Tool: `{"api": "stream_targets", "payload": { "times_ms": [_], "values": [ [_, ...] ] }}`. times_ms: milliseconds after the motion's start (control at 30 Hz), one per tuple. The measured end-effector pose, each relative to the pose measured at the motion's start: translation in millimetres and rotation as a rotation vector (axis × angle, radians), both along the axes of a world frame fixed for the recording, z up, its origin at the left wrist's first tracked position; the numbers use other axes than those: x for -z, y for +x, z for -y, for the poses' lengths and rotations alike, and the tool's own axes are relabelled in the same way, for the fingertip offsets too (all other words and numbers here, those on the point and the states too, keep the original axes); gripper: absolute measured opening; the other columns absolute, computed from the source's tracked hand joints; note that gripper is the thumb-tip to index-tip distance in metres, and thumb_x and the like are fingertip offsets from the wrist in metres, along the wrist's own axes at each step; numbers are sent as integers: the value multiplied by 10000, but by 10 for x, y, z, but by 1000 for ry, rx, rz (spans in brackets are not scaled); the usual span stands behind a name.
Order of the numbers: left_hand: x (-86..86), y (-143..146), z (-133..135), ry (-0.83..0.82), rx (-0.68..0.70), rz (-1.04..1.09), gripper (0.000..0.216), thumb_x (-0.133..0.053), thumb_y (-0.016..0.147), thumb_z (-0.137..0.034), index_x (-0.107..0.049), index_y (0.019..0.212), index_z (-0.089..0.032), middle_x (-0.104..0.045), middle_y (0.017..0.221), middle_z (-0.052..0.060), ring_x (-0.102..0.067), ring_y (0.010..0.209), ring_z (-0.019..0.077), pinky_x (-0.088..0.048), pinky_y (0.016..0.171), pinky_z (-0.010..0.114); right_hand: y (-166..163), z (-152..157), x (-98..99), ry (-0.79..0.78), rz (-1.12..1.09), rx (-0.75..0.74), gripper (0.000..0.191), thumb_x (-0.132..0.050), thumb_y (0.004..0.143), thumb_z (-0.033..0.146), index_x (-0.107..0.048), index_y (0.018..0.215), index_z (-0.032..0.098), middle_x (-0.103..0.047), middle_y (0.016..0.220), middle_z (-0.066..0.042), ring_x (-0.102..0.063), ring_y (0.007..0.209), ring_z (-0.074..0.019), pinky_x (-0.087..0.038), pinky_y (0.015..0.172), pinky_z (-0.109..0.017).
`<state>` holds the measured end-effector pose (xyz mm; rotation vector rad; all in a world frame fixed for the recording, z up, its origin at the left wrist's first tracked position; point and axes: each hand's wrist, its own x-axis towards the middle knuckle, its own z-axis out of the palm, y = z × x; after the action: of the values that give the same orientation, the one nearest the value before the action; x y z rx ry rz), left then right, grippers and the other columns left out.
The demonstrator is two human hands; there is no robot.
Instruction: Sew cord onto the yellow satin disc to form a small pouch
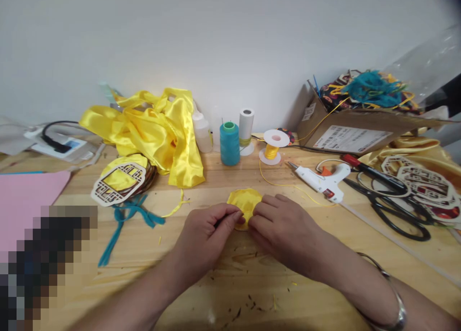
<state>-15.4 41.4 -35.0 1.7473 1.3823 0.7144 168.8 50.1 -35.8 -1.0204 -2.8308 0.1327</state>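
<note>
A small round piece of yellow satin point(245, 200) lies on the wooden table point(230, 283) in front of me. My left hand point(209, 235) pinches its near edge with fingers closed, and a dark thin object shows between those fingers. My right hand point(284, 230) presses on the satin's right edge, fingers curled and closed on the cloth. A bracelet sits on my right wrist.
A white glue gun point(322, 181), black scissors point(396, 206) and carved wooden cutouts point(421, 182) lie to the right. A teal thread cone point(229, 142), yellow cord spool point(272, 148), glue bottle point(201, 129), heap of yellow satin point(154, 129), cardboard box point(353, 124) and pink sheet point(25, 196) surround.
</note>
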Motion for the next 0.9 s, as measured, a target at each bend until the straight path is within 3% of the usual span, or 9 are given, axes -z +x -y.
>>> {"api": "stream_targets", "payload": {
  "times_ms": [500,700,900],
  "values": [
    [-2,8,-16,12,11,-43,199,-490,837,-261,-687,815,-243,-727,779,-31,-640,723,157,-451,670,238,-1,-14,40,5,-29,-14,143,-464,819,86,-573,776,168,-590,777,-46,-468,749,-183,-336,638,-319],
    [-6,1,-25,4,33,-39,216,-491,835,-277,-705,832,-252,-732,793,-30,-644,733,162,-457,672,244,-33,-51,-54,-210,-91,91,159,-442,841,124,-598,859,148,-625,826,-58,-517,770,-161,-378,673,-277],
    [-4,11,-30,-32,40,0,203,-530,808,-273,-732,825,-290,-747,803,-45,-659,732,171,-469,664,243,-29,-53,-100,-333,-166,248,164,-478,821,175,-574,689,160,-599,690,-19,-492,627,-119,-346,585,-235]
  ]
}}
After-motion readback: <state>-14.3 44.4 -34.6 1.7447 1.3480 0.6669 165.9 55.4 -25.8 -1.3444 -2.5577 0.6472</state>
